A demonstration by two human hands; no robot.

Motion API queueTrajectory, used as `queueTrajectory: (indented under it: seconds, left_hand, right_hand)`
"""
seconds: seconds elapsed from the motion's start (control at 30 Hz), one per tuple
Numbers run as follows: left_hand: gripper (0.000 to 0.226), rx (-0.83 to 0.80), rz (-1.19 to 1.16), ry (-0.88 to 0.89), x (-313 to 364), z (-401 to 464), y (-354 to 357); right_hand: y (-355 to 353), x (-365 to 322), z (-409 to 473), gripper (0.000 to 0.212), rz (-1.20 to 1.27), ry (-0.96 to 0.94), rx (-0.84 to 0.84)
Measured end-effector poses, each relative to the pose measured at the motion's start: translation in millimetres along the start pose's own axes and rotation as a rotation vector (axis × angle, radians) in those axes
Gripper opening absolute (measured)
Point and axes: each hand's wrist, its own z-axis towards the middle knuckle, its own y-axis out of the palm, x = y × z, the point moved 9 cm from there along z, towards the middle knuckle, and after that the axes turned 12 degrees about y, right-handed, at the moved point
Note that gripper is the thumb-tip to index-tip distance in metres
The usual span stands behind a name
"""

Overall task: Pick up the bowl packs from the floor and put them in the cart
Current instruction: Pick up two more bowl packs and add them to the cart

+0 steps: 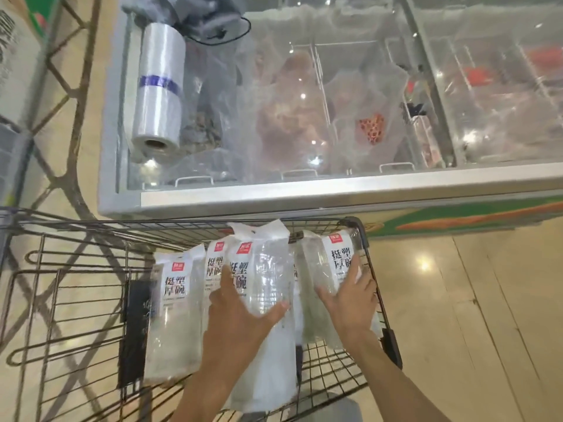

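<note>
A long glass-topped chest freezer (335,190) with a silver frame fills the upper part of the view, its lid frosted and its contents blurred behind it. Against its front edge stands a black wire shopping cart (76,300), with beige glossy floor tiles (457,330) on the right. On the freezer's left end lies a thick roll of clear plastic bags (158,89) with a blue band.

Inside the cart, four clear plastic bowl packs with white labels and red logos stand side by side, leaning toward the freezer. The leftmost pack (175,315) and the second pack (214,263) stand untouched. The left hand (240,318) grips the tall middle pack (265,284), thumb on the right side and fingers spread across its front label. The right hand (350,303) presses its spread fingers against the rightmost pack (326,263), beside the cart's right wall.
</note>
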Motion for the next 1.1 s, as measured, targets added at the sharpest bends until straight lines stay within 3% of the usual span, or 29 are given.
queueTrajectory:
  seconds: [0.23, 0.47, 0.57, 0.8, 1.03, 1.1]
  left_hand:
    - [0.131, 0.042, 0.105, -0.031, 17, 11, 48]
    - [0.136, 0.146, 0.227, -0.147, 15, 42, 97]
    - [0.136, 0.210, 0.284, -0.190, 8, 50, 113]
    - [0.134, 0.261, 0.384, -0.240, -21, 63, 139]
    - [0.129, 0.183, 0.237, -0.253, -37, 92, 148]
    - [0.121, 0.121, 0.250, -0.182, -34, 85, 140]
  right_hand:
    - [-24, 6, -17, 0.132, 0.047, -0.077, 0.036]
    - [-38, 34, -23, 0.077, 0.297, -0.123, -0.001]
    - [-34, 49, -19, 0.065, 0.346, -0.111, -0.047]
    - [-26, 52, -22, 0.056, 0.445, -0.165, -0.091]
    - [-21, 55, -17, 0.055, 0.338, -0.212, -0.062]
    - [-25, 53, -20, 0.056, 0.310, -0.228, -0.053]
